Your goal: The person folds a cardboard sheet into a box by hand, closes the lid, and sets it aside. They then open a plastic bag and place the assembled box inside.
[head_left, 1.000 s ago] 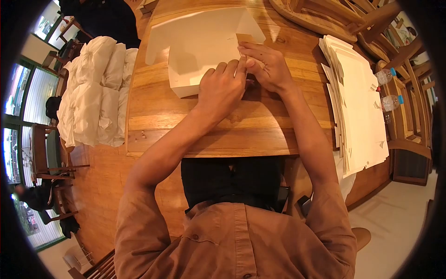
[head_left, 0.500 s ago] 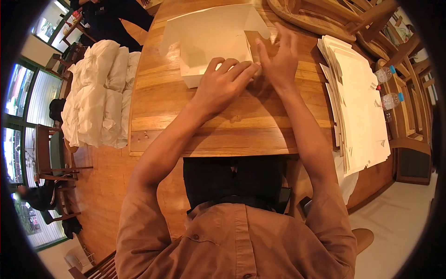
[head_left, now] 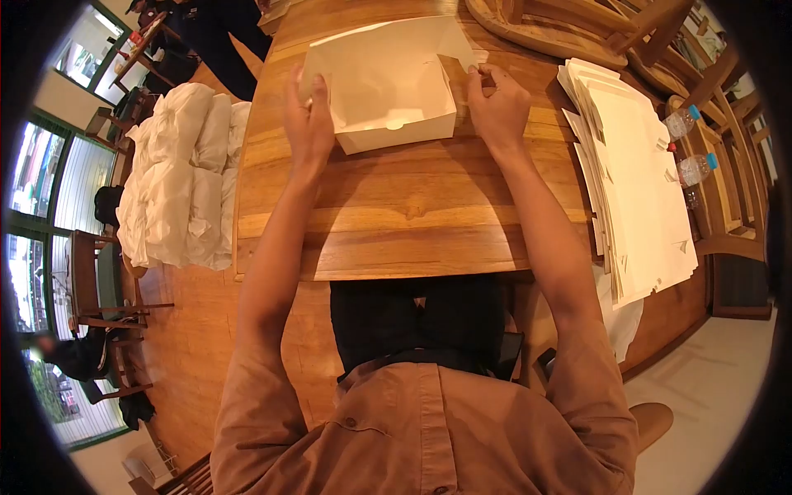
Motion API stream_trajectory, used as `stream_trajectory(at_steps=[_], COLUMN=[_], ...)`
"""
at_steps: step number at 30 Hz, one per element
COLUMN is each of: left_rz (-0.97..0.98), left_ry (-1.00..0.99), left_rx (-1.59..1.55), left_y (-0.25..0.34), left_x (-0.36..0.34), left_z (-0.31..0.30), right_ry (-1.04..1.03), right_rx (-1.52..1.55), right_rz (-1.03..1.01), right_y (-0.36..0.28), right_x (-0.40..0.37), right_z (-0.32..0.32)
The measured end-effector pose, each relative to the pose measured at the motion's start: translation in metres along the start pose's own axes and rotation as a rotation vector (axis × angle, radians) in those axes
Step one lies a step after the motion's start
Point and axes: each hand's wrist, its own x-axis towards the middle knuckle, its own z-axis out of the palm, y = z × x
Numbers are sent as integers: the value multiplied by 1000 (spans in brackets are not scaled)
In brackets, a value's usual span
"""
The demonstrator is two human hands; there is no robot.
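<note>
A white paperboard box sits on the wooden table, its lid raised at the back and a small tab on its front wall. My left hand is upright at the box's left side, fingers stretched and thumb apart; whether it touches the card is hard to tell. On the other side, my right hand has its fingers curled, with thumb and forefinger pinching at the edge of the lid's right side flap.
Flat white card sheets lie stacked on the right, with plastic bottles beyond them. Bulky white wrapped bundles stand left of the table. Upturned wooden chairs occupy the far right. A person in dark clothes stands at the back left.
My left hand has gone from the box's front right corner to its left side. The right hand's spread fingers have curled in at the flap. The front wall and tab now show.
</note>
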Motion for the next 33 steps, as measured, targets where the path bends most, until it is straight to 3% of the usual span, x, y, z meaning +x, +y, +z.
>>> stream_trajectory(at_steps=[4, 7, 9, 17, 19, 23, 33], left_rz=[-43, -163, -178, -269, -86, -30, -206], left_ry=[-180, -220, -249, -249, -141, -119, -167], left_rx=[-253, -171, -163, -21, 38, 124, 150], left_y=[-8, 0, -3, -2, -9, -5, 5], left_x=[-4, -12, -12, -11, -9, -7, -12], left_z=[11, 10, 9, 8, 10, 5, -2], right_ry=[-50, -169, -417, -357, -403, -447, -522], right_rx=[172, 75, 13, 191, 188, 206, 329], right_rz=[31, -58, 108, 21, 35, 39, 110], right_y=[-3, -9, -15, -9, -6, -8, -5], right_x=[-3, -1, 3, 2, 1, 2, 0], right_z=[3, -5, -14, -6, -6, -8, -13])
